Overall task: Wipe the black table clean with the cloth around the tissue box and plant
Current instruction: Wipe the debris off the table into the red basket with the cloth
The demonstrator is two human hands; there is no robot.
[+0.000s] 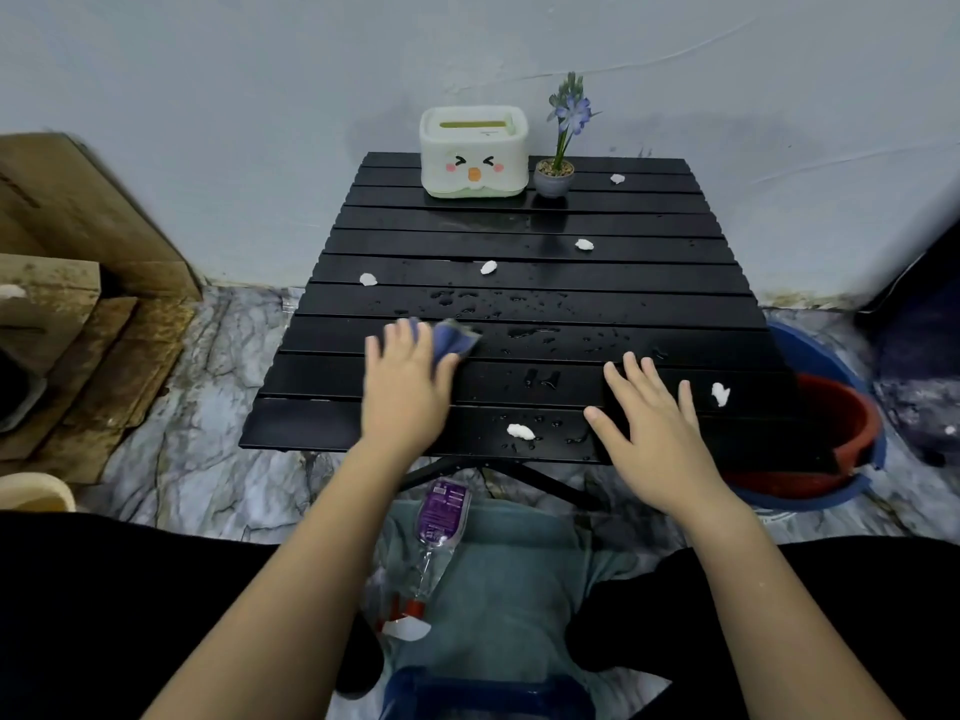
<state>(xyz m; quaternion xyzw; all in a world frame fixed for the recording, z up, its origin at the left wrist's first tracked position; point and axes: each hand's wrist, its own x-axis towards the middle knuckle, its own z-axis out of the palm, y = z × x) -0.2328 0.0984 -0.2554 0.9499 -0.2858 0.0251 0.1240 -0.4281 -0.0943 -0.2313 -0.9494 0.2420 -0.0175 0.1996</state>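
Observation:
A black slatted table carries water drops and several small white tissue scraps, one of them near the front edge. At the back stand a white tissue box with a cartoon face and a small potted plant with a blue flower. My left hand presses a blue cloth flat on the table's front left part, fingers straight. My right hand rests flat on the front right part with fingers spread, holding nothing.
A red basin inside a blue one sits on the floor at the right of the table. Cardboard is stacked at the left. A plastic bottle lies on a green towel between my knees. The wall is just behind the table.

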